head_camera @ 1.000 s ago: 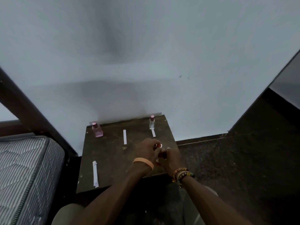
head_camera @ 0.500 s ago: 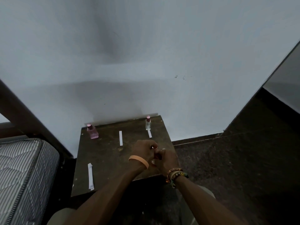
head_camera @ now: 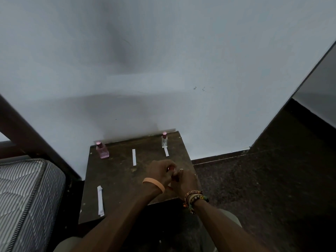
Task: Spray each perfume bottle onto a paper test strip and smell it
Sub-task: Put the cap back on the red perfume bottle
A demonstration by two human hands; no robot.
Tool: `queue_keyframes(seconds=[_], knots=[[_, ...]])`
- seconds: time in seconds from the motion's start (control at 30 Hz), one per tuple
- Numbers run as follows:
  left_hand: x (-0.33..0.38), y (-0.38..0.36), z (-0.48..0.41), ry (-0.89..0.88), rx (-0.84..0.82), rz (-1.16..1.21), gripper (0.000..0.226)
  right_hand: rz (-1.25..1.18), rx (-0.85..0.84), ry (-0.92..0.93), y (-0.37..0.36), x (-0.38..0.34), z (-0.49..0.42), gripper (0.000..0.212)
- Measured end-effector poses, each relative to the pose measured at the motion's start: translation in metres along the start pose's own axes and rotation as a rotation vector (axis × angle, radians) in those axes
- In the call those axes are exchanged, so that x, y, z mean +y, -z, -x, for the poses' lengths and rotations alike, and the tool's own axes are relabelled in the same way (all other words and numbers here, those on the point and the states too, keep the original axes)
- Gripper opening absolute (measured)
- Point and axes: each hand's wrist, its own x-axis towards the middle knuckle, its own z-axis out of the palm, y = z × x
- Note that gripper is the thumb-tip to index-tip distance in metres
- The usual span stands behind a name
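Clasping red-capped bottle (head_camera: pixel 171 168) (mostly hidden), left hand (head_camera: pixel 159 172), right hand (head_camera: pixel 186 180), scuffed table (head_camera: pixel 118 179)

You've got a scuffed dark table (head_camera: pixel 118 180) pushed against the white wall (head_camera: pixel 181 60), striped mattress (head_camera: pixel 27 197) left of it, speckled floor (head_camera: pixel 272 182) on its right.

Light: dim, soft, even.
Shadow: dark smear on the wall (head_camera: pixel 118 51) high above the table (head_camera: pixel 116 180); broad grey band just above it.
Edges: lines right of the table bow.
Blur: perhaps slight, left of the table.
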Motion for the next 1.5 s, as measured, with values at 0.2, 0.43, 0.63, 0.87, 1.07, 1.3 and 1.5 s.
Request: queue_keyframes(seconds=[0.2,0.43,0.63,0.87,1.07,1.3,1.5], knots=[[0.009,0.006,-0.009,-0.118,-0.249,-0.241,0.020,0.019,0.005,0.008,0.001,-0.002,0.000,0.014],[-0.007,0.011,-0.012,-0.025,-0.241,-0.103,0.044,-0.043,-0.004,0.050,0.002,-0.005,0.004,0.018],[-0.003,0.016,-0.013,-0.063,-0.231,-0.291,0.023,-0.042,-0.010,0.036,0.001,-0.006,0.005,0.018],[-0.002,0.018,-0.016,-0.256,-0.376,-0.325,0.020,-0.063,0.008,0.026,0.003,-0.007,0.006,0.021],[-0.002,0.016,-0.015,-0.097,-0.285,-0.324,0.042,-0.033,-0.010,0.034,0.002,-0.006,0.005,0.018],[-0.004,0.019,-0.014,-0.221,-0.336,-0.465,0.021,-0.065,-0.017,0.069,0.001,-0.004,0.006,0.020],[0.001,0.020,-0.019,-0.201,-0.323,-0.446,0.022,-0.050,-0.022,0.051,0.002,-0.005,0.006,0.018]])
